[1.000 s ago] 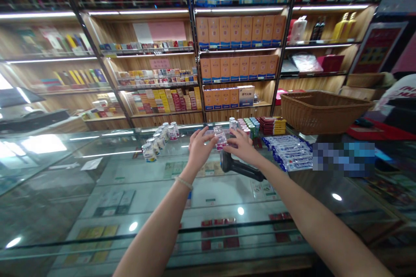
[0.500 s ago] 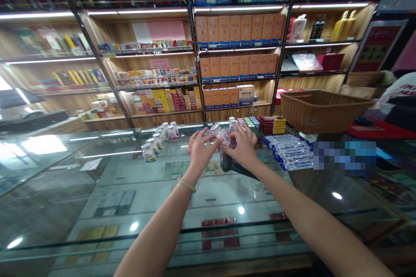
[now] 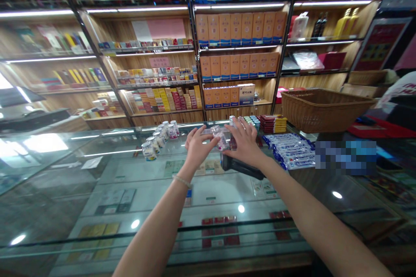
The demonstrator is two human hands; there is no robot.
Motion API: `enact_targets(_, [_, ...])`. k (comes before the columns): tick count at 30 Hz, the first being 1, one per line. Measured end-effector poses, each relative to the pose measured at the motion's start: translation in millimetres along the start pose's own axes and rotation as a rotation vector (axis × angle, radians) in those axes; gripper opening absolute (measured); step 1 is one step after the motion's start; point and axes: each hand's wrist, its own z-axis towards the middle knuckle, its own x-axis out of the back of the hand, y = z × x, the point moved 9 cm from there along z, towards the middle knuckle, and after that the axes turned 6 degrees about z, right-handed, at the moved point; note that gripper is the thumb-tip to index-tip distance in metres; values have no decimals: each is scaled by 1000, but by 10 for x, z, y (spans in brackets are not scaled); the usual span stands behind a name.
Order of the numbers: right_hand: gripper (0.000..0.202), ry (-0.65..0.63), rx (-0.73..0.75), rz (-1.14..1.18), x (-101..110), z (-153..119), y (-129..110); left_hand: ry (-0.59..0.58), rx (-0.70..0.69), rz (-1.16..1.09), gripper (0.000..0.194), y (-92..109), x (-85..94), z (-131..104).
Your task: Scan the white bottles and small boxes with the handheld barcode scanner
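Note:
Over the glass counter, my left hand (image 3: 199, 147) has its thumb and fingers closed around a small clear jar (image 3: 222, 142) with a white lid and pinkish contents. My right hand (image 3: 245, 143) is just to the right of the jar, thumb and fingers spread apart; whether a fingertip still touches the jar is hard to tell. Beneath my right hand lies a black handheld scanner (image 3: 242, 168). Similar small jars (image 3: 159, 138) stand in a slanting row to the left. More small bottles (image 3: 250, 120) are partly hidden behind my right hand.
Blue-and-white packets (image 3: 289, 149) lie spread right of my hand, with a stack of red and yellow packs (image 3: 273, 124) behind them. A wicker basket (image 3: 325, 110) stands on the right. Beneath the glass countertop (image 3: 146, 199) are flat boxes. Shelves of orange boxes (image 3: 240, 30) line the wall.
My right hand's thumb and fingers have spread away from the jar they were pinching. My left hand has shifted slightly left and keeps the jar. More of the scanner shows.

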Motion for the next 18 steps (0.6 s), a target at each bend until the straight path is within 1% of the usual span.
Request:
enact_targets(2, [91, -23, 37, -51, 27, -5, -13, 5, -34, 2, 16, -9, -4, 13])
enact_targets(4, [95, -31, 46, -86, 43, -9, -7, 1, -83, -3, 16, 3, -24, 19])
enact_targets(7, [91, -41, 66, -122, 49, -16, -23, -13, -151, -8, 18, 36, -63, 15])
enact_targets(11, [82, -46, 119, -126, 56, -31, -88, -16, -173, 13, 19, 49, -92, 4])
enact_targets(15, [76, 16, 120, -70, 102, -27, -104, 14, -176, 18, 19, 79, -62, -10])
enact_targets(18, [78, 114, 58, -22, 166, -10, -43, 30, -177, 9, 23, 117, -22, -18])
